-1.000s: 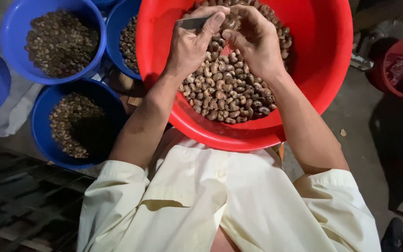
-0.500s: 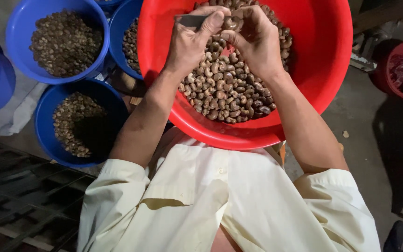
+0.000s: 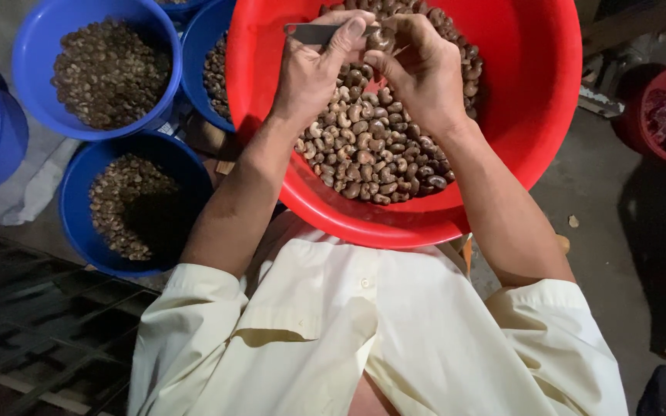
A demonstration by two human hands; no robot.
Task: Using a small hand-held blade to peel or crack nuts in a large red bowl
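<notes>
Left of frame, blue tubs of nuts stand. At top centre, the left hand grips a small blade beside the right hand, which pinches a cashew above the red basin. A slip could nick the fingers.

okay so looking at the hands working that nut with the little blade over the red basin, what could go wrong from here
The left hand holds a small metal blade right against the right hand, which pinches a cashew nut; a slip could nick a finger. The red basin seems to rest tilted on the lap, so it might tip and spill nuts.
</notes>
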